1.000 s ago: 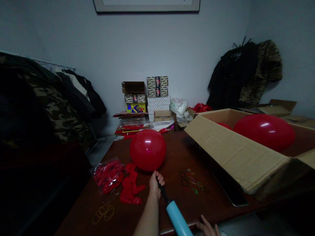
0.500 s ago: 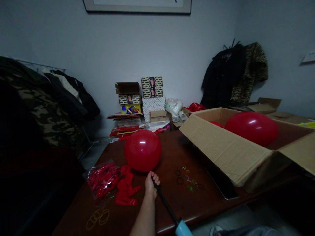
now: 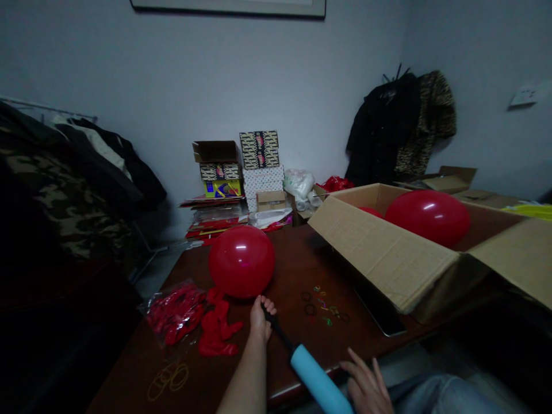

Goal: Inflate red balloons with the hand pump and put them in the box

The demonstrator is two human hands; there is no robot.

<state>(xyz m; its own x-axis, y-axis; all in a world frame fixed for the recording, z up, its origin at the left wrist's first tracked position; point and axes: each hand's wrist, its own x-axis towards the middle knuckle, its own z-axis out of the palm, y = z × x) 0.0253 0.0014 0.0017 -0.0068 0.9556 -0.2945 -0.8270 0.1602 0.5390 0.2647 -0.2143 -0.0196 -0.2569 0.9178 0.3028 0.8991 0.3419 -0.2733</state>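
An inflated red balloon [image 3: 241,262] stands over the table, its neck down at my left hand [image 3: 261,315]. The fingers of that hand are wrapped round the black end of a balloon pump [image 3: 319,379] with a light blue barrel, where balloon and pump meet; the neck itself is hidden. My right hand [image 3: 368,384] is beside the lower part of the barrel, fingers stretched and apart, slightly blurred. Loose uninflated red balloons [image 3: 219,329] lie left of my left hand, beside a clear bag of red balloons [image 3: 176,310].
A cardboard box [image 3: 383,247] with red balloons inside stands at right, above a dark flat tablet-like thing [image 3: 379,310]. Small coloured bands [image 3: 326,306] and yellow rubber bands [image 3: 168,379] lie on the brown table [image 3: 297,259]. Stacked boxes [image 3: 261,167] stand behind.
The blue barrel has come up closer to my left hand, and less black rod shows. My right hand has come into view. The whole scene has shifted slightly left.
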